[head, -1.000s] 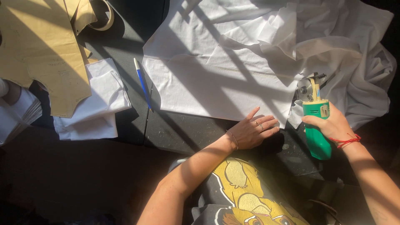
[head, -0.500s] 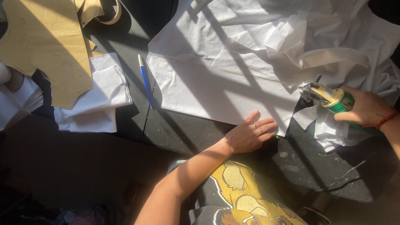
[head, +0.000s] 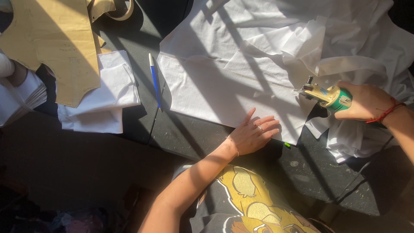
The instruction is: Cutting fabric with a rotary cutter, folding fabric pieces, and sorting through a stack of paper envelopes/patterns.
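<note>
Cutter moved up-right in right hand | left hand unmoved on fabric

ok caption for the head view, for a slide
Left hand flat on white fabric, right hand gripping green cutter.

A left hand lies flat on white fabric near the dark table's front edge. The right hand grips a green, cream-coloured power tool, possibly a fabric cutter. A blue pen lies beside the fabric's left edge.
</note>
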